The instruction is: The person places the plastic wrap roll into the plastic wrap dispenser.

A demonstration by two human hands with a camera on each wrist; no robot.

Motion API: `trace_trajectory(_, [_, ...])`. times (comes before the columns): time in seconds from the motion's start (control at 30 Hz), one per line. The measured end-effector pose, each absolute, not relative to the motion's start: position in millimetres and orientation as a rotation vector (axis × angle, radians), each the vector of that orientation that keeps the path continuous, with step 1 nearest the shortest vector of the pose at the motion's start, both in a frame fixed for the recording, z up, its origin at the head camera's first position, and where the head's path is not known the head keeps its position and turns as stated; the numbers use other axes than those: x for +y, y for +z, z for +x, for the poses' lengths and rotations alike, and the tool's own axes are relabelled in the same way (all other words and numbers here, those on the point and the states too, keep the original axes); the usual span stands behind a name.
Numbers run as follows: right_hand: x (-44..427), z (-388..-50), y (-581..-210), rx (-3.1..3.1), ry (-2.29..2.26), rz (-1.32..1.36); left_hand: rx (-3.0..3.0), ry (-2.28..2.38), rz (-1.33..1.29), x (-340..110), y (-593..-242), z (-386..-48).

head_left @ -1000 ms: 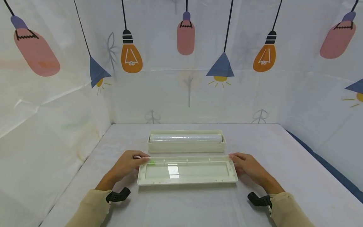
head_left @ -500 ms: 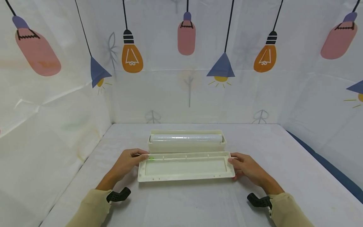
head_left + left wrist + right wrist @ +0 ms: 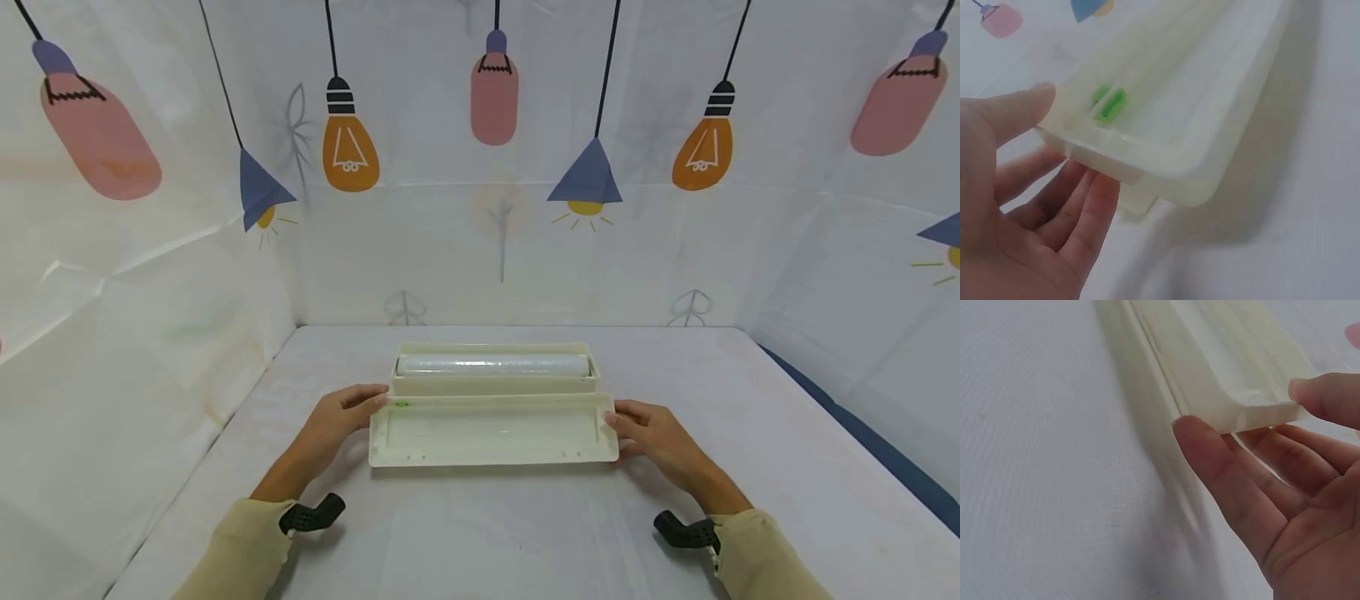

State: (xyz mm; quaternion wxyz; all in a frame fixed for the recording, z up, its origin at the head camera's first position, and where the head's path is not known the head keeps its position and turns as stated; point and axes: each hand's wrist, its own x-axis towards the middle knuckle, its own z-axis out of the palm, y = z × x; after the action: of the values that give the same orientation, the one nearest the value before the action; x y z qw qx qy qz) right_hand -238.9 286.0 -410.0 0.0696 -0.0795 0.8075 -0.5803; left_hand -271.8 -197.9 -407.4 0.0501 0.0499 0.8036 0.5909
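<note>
A cream rectangular lid, its recessed side up, is held between both hands in front of a cream box. Inside the box lies a roll of clear film. My left hand pinches the lid's left end, thumb on top and fingers below, near a green piece. The right end is pinched by my right hand, whose fingers show beneath the lid in the right wrist view. The lid's far edge overlaps the box's front in the head view; whether they touch I cannot tell.
A white-covered table lies under everything. Pale curtains printed with lamps and bulbs stand behind it and at both sides. A black wrist device sits at each sleeve.
Both hands have moved the lid away from me, toward the box. Its tilt has changed, and the glare on it has gone. The box and roll have not moved.
</note>
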Motion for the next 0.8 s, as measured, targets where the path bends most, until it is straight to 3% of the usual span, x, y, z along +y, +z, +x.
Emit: trace_trajectory(0.8, [285.6,-238.2,-408.4,2.589,-1.863,-0.402,2.293,1.786,0.16,-199.0,-409.3,-274.0])
